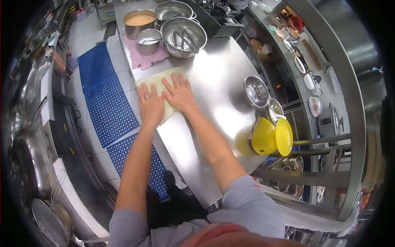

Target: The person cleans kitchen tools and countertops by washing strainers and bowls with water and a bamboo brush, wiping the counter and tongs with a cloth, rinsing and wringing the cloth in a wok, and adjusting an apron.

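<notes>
A pale yellowish cloth (166,112) lies spread on the steel counter (214,99), close to its left edge. My left hand (150,106), with a ring on one finger, presses flat on the cloth's left part, fingers stretched out. Beside it, my right hand (179,94) also rests flat on the cloth with its fingers spread. The thumbs are near each other. Neither hand grips anything.
Beyond the cloth, a pot of orange liquid (140,20) and a smaller pot (148,41) stand on a pink cloth (142,59). Next to them are steel colanders (184,36) with utensils. Steel bowls (256,91) and a yellow kitchen scale (264,136) line the right side.
</notes>
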`<state>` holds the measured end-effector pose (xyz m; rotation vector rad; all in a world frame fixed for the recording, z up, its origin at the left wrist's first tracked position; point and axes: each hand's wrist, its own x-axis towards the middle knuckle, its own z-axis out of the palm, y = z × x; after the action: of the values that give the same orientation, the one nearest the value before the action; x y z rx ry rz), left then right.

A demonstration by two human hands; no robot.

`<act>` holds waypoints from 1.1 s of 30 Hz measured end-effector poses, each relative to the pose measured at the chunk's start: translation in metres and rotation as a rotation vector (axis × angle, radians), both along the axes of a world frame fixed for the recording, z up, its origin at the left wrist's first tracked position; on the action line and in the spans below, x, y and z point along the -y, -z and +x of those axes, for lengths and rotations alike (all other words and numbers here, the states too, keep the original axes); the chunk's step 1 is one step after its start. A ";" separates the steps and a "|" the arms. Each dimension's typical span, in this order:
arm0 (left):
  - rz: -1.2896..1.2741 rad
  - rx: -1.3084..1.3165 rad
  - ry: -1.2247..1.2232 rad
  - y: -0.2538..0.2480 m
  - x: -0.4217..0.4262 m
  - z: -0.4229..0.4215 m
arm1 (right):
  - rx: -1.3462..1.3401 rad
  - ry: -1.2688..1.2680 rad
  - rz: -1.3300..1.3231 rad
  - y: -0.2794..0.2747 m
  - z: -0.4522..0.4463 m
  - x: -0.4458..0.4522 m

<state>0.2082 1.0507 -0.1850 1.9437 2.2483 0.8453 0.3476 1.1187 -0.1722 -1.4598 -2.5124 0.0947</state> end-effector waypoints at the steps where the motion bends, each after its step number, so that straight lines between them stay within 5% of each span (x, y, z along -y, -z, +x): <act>1: 0.032 0.073 -0.020 0.000 0.010 0.001 | -0.005 -0.030 -0.001 -0.002 -0.001 0.009; 4: 0.050 0.498 -0.019 0.001 0.047 0.011 | -0.044 -0.026 -0.019 -0.004 -0.002 0.047; 7: 0.140 0.607 -0.011 0.033 0.088 0.024 | -0.061 -0.021 0.013 -0.005 0.000 0.099; 8: -0.041 0.926 -0.002 0.002 0.114 0.029 | -0.055 -0.035 0.006 -0.005 0.002 0.118; 11: -0.112 1.100 0.034 0.009 0.181 0.052 | -0.054 -0.076 -0.002 -0.008 0.008 0.176; 17: 0.053 2.424 -0.114 0.004 0.319 0.070 | -0.056 -0.242 -0.149 -0.009 0.011 0.338; 21: -0.054 2.681 -0.180 0.020 0.436 0.037 | -0.554 -0.175 -0.578 0.063 -0.005 0.461; 24: 0.028 2.617 -0.164 0.038 0.525 0.036 | -0.774 -0.199 -0.652 0.121 -0.016 0.526; 27: 0.048 2.537 -0.174 0.017 0.588 0.027 | -0.719 -0.231 -0.962 0.108 -0.027 0.560; 33: -0.014 2.252 -0.187 0.013 0.669 0.017 | -0.386 -0.287 -0.945 0.100 -0.066 0.558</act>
<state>0.2256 0.3814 -0.1979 -0.0742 0.7622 1.5480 0.2819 0.5610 -0.2719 -1.1085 -2.3825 1.6111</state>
